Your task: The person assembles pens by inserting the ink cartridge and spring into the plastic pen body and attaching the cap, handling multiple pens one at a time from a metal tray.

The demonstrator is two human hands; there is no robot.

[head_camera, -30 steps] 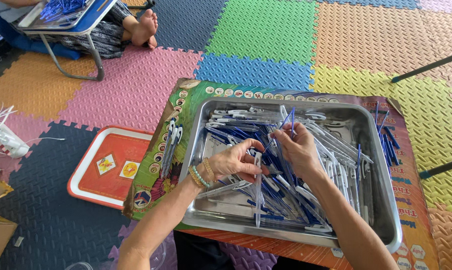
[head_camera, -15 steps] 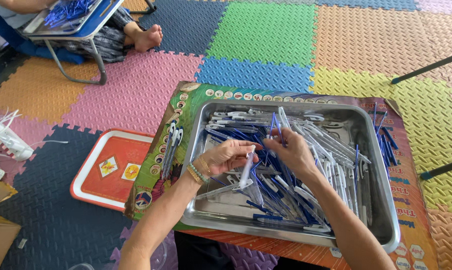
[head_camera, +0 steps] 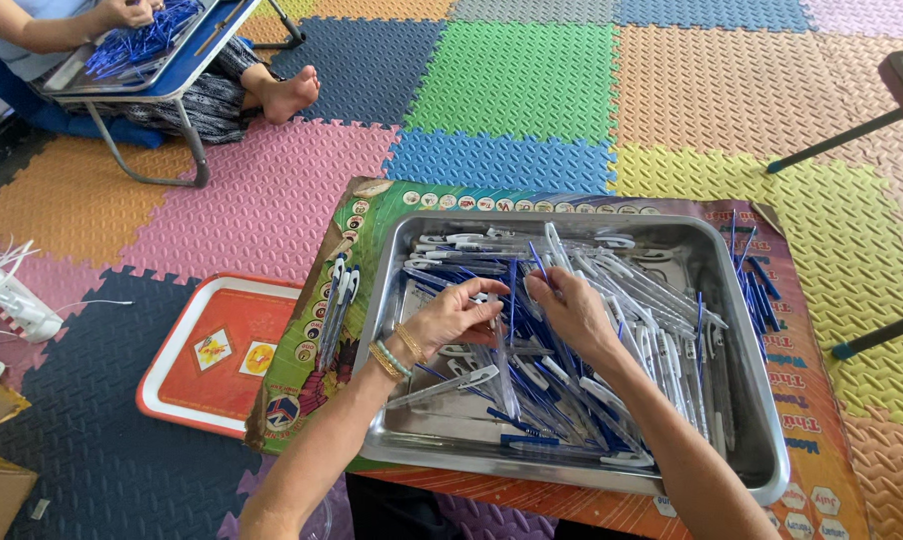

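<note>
Fingers of our left hand (head_camera: 452, 318) pinch a clear pen barrel (head_camera: 499, 330); those of our right hand (head_camera: 570, 308) pinch a blue refill (head_camera: 538, 262), both over the steel tray (head_camera: 732, 440) heaped with pen parts (head_camera: 632, 300). Step in hand, we judge: fitting refill to barrel. Next calls for aligning the tip with the bore.

Shiny rectangular metal tray (head_camera: 732, 440): one
Red plastic tray with white rim (head_camera: 187, 385): one
Blue and clear plastic pen parts (head_camera: 612, 300): too many to count
Hands: two
</note>
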